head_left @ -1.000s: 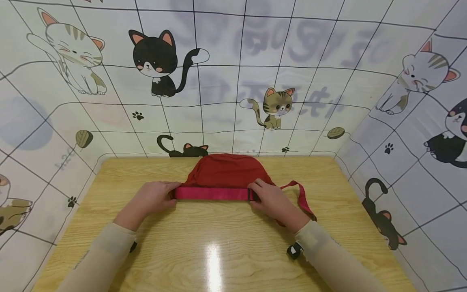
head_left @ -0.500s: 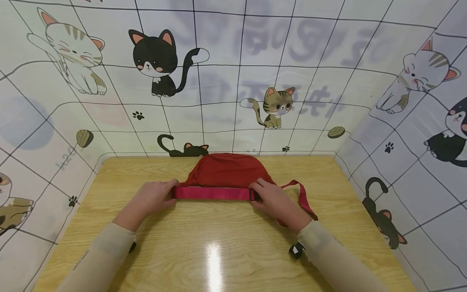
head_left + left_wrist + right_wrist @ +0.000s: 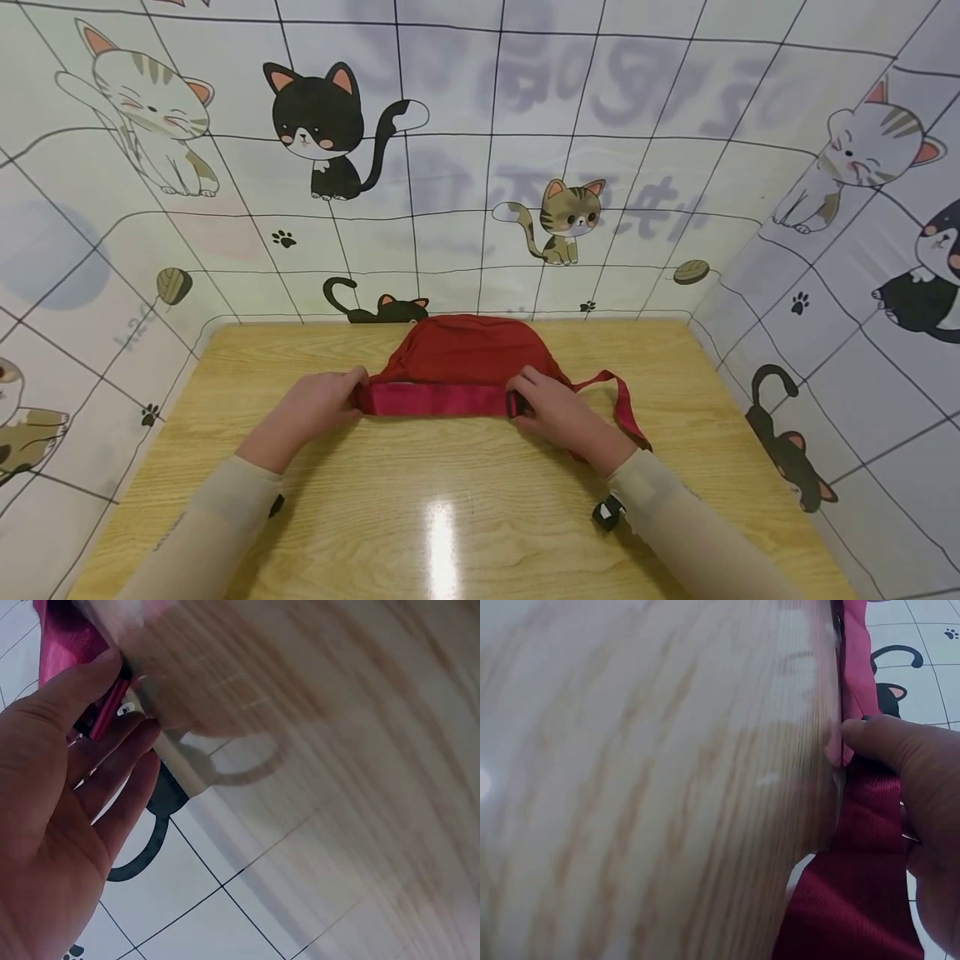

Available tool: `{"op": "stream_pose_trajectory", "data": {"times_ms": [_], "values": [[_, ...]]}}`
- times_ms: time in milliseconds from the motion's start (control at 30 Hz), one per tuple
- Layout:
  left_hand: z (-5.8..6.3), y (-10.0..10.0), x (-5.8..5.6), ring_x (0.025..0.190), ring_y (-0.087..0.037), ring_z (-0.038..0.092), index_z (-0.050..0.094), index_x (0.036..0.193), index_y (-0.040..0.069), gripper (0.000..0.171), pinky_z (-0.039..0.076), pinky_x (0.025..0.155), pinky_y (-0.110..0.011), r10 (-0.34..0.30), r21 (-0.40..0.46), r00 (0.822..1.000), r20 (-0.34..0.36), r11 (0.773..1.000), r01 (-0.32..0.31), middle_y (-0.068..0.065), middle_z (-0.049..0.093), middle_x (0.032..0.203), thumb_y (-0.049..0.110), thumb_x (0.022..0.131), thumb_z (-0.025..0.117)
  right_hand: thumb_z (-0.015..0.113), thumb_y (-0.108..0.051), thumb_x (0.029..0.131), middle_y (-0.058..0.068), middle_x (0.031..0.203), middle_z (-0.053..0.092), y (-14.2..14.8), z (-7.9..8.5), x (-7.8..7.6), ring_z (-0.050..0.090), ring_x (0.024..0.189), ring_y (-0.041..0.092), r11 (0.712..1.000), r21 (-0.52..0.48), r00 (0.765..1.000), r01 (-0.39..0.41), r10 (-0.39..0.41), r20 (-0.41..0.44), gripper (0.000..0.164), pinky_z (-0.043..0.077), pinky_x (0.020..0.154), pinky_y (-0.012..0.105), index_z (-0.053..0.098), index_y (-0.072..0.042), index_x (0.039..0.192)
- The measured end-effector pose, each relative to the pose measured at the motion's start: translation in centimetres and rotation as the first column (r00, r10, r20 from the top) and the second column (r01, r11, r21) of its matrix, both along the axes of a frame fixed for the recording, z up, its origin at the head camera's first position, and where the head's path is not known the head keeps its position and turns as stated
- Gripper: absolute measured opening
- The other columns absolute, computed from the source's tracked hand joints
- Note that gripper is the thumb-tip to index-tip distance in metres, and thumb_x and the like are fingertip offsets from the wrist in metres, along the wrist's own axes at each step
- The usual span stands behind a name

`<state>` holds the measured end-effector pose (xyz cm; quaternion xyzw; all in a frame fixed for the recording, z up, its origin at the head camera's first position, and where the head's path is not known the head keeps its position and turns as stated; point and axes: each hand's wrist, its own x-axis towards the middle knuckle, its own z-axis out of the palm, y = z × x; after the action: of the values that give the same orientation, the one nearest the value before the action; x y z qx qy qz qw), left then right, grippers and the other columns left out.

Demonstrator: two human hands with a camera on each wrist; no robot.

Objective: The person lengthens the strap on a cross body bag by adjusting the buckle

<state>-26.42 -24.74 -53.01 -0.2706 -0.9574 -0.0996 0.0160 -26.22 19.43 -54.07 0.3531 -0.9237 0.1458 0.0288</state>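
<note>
A red waist bag point(image 3: 472, 350) lies at the back of the table, with its crimson strap point(image 3: 438, 400) stretched flat along the near side. My left hand point(image 3: 322, 404) pinches the strap's left end; in the left wrist view the thumb point(image 3: 90, 679) presses on it from above. At the other end, my right hand point(image 3: 558, 408) grips the strap by a black slider buckle point(image 3: 515, 404). The right wrist view has that thumb point(image 3: 877, 739) on the strap's edge. A loose strap tail point(image 3: 621, 404) loops out right of the bag, partly behind the right hand.
The wooden table point(image 3: 405, 508) has a glossy top. Cat-printed sheets point(image 3: 450, 167) stand upright behind it and along both sides, close behind the bag. A small black object point(image 3: 607, 512) sits by the right wrist.
The strap's near edge has dipped slightly toward me, and the band looks a little wider. The right hand and the buckle have shifted slightly left. The bag has stayed put.
</note>
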Motion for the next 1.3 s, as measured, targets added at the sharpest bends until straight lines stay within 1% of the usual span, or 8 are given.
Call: {"op": "stream_pose_trajectory", "data": {"times_ms": [200, 367, 500, 667, 800, 933, 1167, 1300], "values": [[-0.3, -0.4, -0.2, 0.075, -0.012, 0.060, 0.065, 0.113, 0.019, 0.036, 0.055, 0.073, -0.040, 0.008, 0.084, 0.994, 0.113, 0.996, -0.017, 0.008, 0.069, 0.089, 0.011, 0.087, 0.090, 0.090, -0.025, 0.097, -0.007, 0.123, 0.065, 0.1, -0.2, 0.3, 0.066, 0.103, 0.008, 0.999, -0.032, 0.987, 0.026, -0.020, 0.161, 0.059, 0.059, 0.092, 0.034, 0.055, -0.021, 0.145], [-0.2, -0.7, -0.2, 0.081, -0.013, 0.064, 0.070, 0.106, 0.021, 0.025, 0.059, 0.079, -0.044, -0.017, 0.142, 0.992, 0.126, 0.990, -0.001, 0.010, 0.071, 0.093, 0.005, 0.092, 0.085, 0.090, -0.025, 0.097, -0.010, 0.115, 0.071, 0.0, 0.1, 0.6, 0.068, 0.101, 0.004, 0.996, -0.065, 0.967, 0.064, -0.046, 0.249, 0.070, 0.059, 0.090, 0.033, 0.048, -0.024, 0.154], [-0.3, -0.8, -0.3, 0.083, -0.014, 0.064, 0.070, 0.100, 0.022, 0.024, 0.059, 0.081, -0.045, -0.029, 0.149, 0.994, 0.103, 0.989, 0.013, 0.011, 0.069, 0.092, 0.001, 0.096, 0.080, 0.086, -0.017, 0.100, -0.009, 0.114, 0.073, -0.2, 0.2, 0.7, 0.069, 0.096, 0.005, 0.996, -0.085, 0.968, 0.041, -0.018, 0.250, 0.071, 0.060, 0.087, 0.033, 0.045, -0.021, 0.157], [-0.6, -1.1, -0.6, 0.085, -0.017, 0.064, 0.069, 0.097, 0.021, 0.028, 0.058, 0.082, -0.046, -0.033, 0.162, 0.996, 0.079, 0.987, 0.020, 0.007, 0.069, 0.094, -0.005, 0.096, 0.076, 0.082, -0.011, 0.101, -0.007, 0.111, 0.075, -0.2, 0.2, 0.7, 0.071, 0.094, 0.007, 0.995, -0.091, 0.974, 0.039, -0.018, 0.227, 0.065, 0.061, 0.086, 0.033, 0.046, -0.020, 0.154], [-0.6, -1.5, -0.8, 0.087, -0.017, 0.067, 0.070, 0.096, 0.024, 0.027, 0.059, 0.083, -0.048, -0.016, 0.162, 0.998, 0.057, 0.987, 0.006, 0.008, 0.070, 0.095, -0.002, 0.096, 0.079, 0.081, -0.007, 0.102, -0.003, 0.110, 0.077, 0.1, 0.2, 0.7, 0.074, 0.096, 0.012, 0.993, -0.113, 0.981, 0.032, -0.010, 0.195, 0.059, 0.062, 0.086, 0.037, 0.048, -0.017, 0.149], [-0.6, -1.9, -0.9, 0.088, -0.018, 0.069, 0.071, 0.095, 0.025, 0.029, 0.059, 0.083, -0.049, 0.007, 0.161, 0.999, 0.047, 0.987, -0.015, 0.011, 0.071, 0.094, -0.002, 0.094, 0.082, 0.082, -0.006, 0.101, -0.002, 0.114, 0.078, 0.5, 0.0, 0.5, 0.075, 0.100, 0.013, 0.990, -0.130, 0.977, 0.050, -0.021, 0.214, 0.054, 0.062, 0.089, 0.038, 0.052, -0.017, 0.145], [-0.5, -2.0, -1.0, 0.091, -0.021, 0.070, 0.071, 0.098, 0.023, 0.026, 0.060, 0.085, -0.052, 0.016, 0.148, 0.997, 0.069, 0.989, -0.026, 0.008, 0.072, 0.097, -0.001, 0.095, 0.082, 0.080, -0.007, 0.102, -0.001, 0.123, 0.075, 0.8, -0.3, 0.4, 0.073, 0.109, 0.015, 0.991, -0.117, 0.966, 0.072, -0.040, 0.255, 0.044, 0.061, 0.095, 0.040, 0.059, -0.016, 0.139], [-0.5, -1.7, -0.9, 0.100, -0.026, 0.073, 0.073, 0.105, 0.020, 0.026, 0.060, 0.092, -0.055, 0.030, 0.188, 0.990, 0.138, 0.981, -0.056, 0.005, 0.074, 0.103, -0.002, 0.096, 0.082, 0.082, -0.008, 0.101, -0.005, 0.116, 0.074, 0.7, -0.3, 0.4, 0.070, 0.105, 0.011, 0.991, -0.112, 0.961, 0.073, -0.039, 0.275, 0.043, 0.060, 0.094, 0.039, 0.061, -0.017, 0.138]]}}
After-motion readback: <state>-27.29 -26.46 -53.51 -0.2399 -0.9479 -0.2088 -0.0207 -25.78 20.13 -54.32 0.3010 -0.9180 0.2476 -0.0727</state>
